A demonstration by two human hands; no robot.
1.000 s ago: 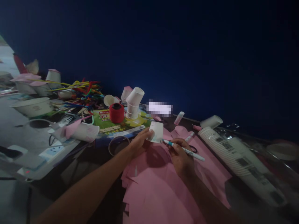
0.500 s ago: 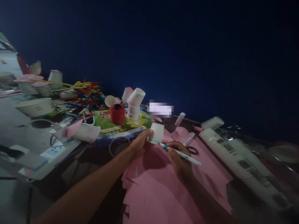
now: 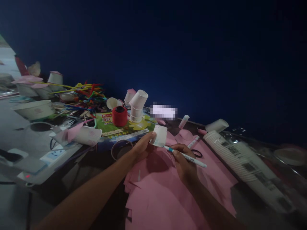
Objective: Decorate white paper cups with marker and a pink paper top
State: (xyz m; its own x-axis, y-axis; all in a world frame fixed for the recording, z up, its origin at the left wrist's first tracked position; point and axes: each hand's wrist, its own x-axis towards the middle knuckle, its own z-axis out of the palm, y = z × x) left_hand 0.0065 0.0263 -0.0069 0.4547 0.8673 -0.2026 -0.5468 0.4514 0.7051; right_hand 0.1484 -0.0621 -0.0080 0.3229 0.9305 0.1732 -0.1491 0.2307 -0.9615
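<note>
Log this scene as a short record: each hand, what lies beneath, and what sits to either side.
Left hand: holds a white cup
Right hand: holds a marker, tip near the cup's lower edge; contact unclear
Beneath: pink paper
Left side: red spool, power strip
Right side: stacked cups

"Acryl…" on white marker (image 3: 192,158); "彩", "RAINB…" on green package (image 3: 129,130); cup sleeve (image 3: 244,159) print unreadable.
</note>
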